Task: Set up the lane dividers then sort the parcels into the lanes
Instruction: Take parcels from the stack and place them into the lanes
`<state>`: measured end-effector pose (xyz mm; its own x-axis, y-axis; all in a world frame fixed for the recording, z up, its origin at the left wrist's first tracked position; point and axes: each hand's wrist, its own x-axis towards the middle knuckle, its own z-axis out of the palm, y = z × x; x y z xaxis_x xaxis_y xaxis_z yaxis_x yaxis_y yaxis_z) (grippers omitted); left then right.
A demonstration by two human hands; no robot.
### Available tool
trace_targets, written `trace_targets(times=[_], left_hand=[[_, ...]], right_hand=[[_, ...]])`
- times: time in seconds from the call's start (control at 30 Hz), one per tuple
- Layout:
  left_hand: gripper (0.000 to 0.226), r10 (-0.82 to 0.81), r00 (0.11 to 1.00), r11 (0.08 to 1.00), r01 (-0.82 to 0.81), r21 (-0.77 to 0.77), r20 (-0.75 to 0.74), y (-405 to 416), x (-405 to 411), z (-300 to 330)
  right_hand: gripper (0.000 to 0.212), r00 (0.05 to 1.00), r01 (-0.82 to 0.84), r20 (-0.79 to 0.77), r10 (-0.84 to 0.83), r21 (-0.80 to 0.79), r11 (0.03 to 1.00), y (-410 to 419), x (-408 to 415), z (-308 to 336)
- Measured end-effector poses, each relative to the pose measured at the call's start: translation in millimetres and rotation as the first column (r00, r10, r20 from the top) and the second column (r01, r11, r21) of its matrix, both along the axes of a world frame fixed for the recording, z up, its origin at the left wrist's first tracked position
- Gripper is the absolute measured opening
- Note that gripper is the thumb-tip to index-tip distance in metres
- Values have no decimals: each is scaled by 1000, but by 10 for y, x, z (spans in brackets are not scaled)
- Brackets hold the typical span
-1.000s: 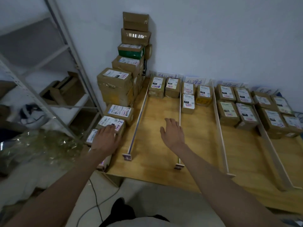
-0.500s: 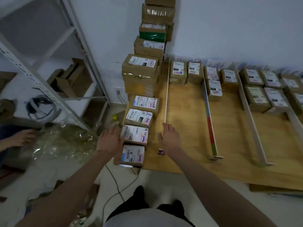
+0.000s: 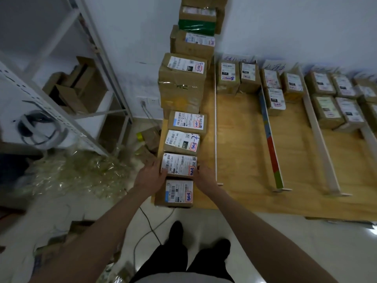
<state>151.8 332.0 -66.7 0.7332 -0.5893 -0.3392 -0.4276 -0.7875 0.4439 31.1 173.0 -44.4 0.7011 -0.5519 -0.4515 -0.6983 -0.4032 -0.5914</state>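
A row of labelled cardboard parcels runs along the left edge of the wooden board (image 3: 240,152). My left hand (image 3: 150,176) presses the left side of the second parcel from the front (image 3: 179,165), and my right hand (image 3: 205,176) presses its right side. A nearer parcel (image 3: 178,193) lies just in front of it, two more (image 3: 182,142) lie behind. A thin white divider (image 3: 215,119) stands right of the row. Further right stand a coloured divider (image 3: 271,144) and a pale wooden divider (image 3: 318,135). Sorted parcels (image 3: 228,76) sit at the far ends of the lanes.
A tall stack of boxes (image 3: 183,82) rises against the wall at the back of the row. A metal shelf rack (image 3: 98,82) stands on the left, with crumpled plastic wrap (image 3: 71,172) on the floor beside it. Cables (image 3: 151,225) run across the floor near my feet.
My head turned left and down. My right hand left the board by the white divider and came to the parcel's right side; my left hand closed in on its left side.
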Motion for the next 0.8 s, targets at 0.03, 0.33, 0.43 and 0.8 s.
trace_targets(times=[0.03, 0.33, 0.43, 0.8], left_hand=[[40, -6, 1000, 1000, 7, -25, 8, -9, -4, 0], [36, 5, 999, 994, 1, -111, 51, -31, -47, 149], [35, 33, 997, 991, -23, -136, 75, -45, -68, 245], [46, 198, 973, 871, -230, -434, -117, -381, -55, 958]], right_hand=[[30, 1000, 19, 17, -19, 13, 1000, 8, 10, 10], [28, 985, 124, 112, -134, 93, 988, -20, -12, 230], [29, 979, 119, 155, -136, 111, 987, -70, -26, 343], [37, 963, 110, 212, -164, 244, 964, -314, 8, 877]])
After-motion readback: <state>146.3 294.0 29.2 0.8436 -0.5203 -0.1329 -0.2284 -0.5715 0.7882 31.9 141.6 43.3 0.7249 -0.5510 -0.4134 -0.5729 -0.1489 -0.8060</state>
